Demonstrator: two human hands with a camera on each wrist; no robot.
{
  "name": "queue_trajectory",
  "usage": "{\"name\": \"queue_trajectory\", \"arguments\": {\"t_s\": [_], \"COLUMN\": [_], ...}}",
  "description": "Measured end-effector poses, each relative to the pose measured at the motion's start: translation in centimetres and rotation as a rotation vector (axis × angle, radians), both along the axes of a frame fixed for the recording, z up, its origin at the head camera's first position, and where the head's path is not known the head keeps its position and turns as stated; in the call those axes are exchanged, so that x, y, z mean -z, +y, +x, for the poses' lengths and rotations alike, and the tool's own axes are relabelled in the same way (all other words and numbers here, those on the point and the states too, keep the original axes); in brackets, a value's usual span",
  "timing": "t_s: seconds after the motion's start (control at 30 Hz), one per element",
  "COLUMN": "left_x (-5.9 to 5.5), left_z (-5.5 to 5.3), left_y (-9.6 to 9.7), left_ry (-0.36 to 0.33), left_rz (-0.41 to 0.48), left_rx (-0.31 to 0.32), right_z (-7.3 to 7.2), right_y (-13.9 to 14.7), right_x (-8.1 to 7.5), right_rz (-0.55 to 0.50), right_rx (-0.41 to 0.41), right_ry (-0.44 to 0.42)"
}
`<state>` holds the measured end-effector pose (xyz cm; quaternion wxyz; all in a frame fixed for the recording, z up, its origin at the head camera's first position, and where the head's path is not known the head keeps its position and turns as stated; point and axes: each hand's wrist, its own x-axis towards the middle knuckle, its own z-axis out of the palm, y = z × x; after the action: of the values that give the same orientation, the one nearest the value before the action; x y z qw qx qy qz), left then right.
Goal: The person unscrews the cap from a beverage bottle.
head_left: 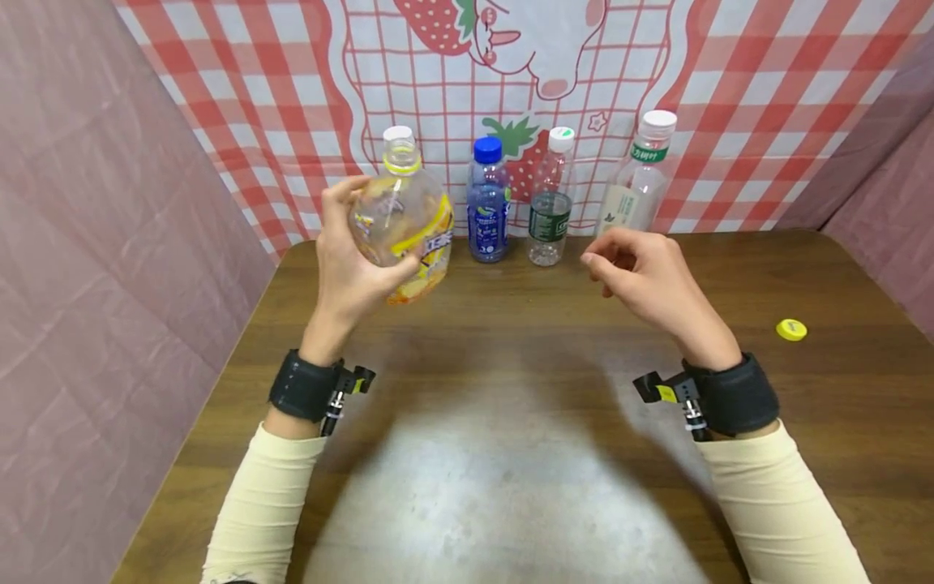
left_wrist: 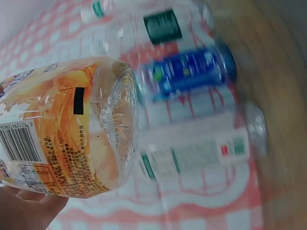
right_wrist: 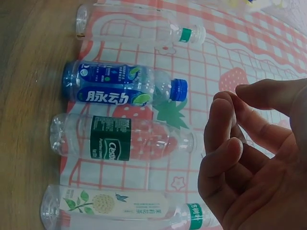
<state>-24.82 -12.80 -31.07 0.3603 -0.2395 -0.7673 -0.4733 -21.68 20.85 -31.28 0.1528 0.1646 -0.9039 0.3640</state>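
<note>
My left hand (head_left: 343, 264) holds a large clear plastic bottle (head_left: 397, 219) with an orange and yellow label, fingers on one side and thumb on the other. The bottle is raised, slightly tilted, with its mouth uncapped. In the left wrist view its base and barcode side show, with part of the hand (left_wrist: 29, 208) under it. My right hand (head_left: 653, 276) hovers in front of the right-hand bottle, fingers loosely curled and thumb near the index finger. Nothing is seen between those fingers in the right wrist view. A yellow cap (head_left: 791, 329) lies on the table to the right.
Along the table's back edge stand a white-capped bottle (head_left: 397, 135) partly hidden behind the held one, a blue-capped bottle (head_left: 487, 207), a green-labelled bottle (head_left: 550, 217) and a taller white-capped bottle (head_left: 633, 195). A red-and-white checked cloth (head_left: 270, 105) hangs behind the wooden table (head_left: 511, 341).
</note>
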Motion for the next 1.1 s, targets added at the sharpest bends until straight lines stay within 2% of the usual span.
{"name": "queue_trajectory", "arguments": {"t_s": [0.13,0.23,0.3,0.47,0.6,0.7,0.9,1.1], "left_x": [-0.5,0.6,2.3,6.2,7.5,8.1,9.1,9.9], "left_z": [0.0,-0.9,-2.7,-7.7,-10.1,-11.5,-12.9,-13.2], "left_y": [-1.6,-3.1,-4.6,-7.8,-8.3,-8.5,-8.6,-8.6], "left_ry": [-0.066,-0.12,-0.163,-0.279,-0.338,-0.347,-0.346,-0.327], "left_rz": [0.098,0.157,0.189,0.251,0.217,0.19,0.175,0.195], "left_rx": [-0.102,-0.2,-0.271,-0.388,-0.463,-0.483,-0.507,-0.523], "right_z": [-0.2,-0.4,-0.4,-0.3,-0.2,-0.2,-0.1,-0.1], "right_y": [0.0,-0.3,-0.4,-0.4,-0.2,-0.3,-0.4,-0.7], "right_x": [0.1,0.2,0.2,0.2,0.4,0.4,0.5,0.7], "right_rz": [0.015,0.026,0.026,0.022,0.015,0.011,0.008,0.02], "right_rx": [-0.008,-0.013,-0.018,-0.02,-0.019,-0.027,-0.04,-0.058], "right_ry": [-0.005,-0.009,-0.012,-0.021,-0.025,-0.024,-0.026,-0.043]}}
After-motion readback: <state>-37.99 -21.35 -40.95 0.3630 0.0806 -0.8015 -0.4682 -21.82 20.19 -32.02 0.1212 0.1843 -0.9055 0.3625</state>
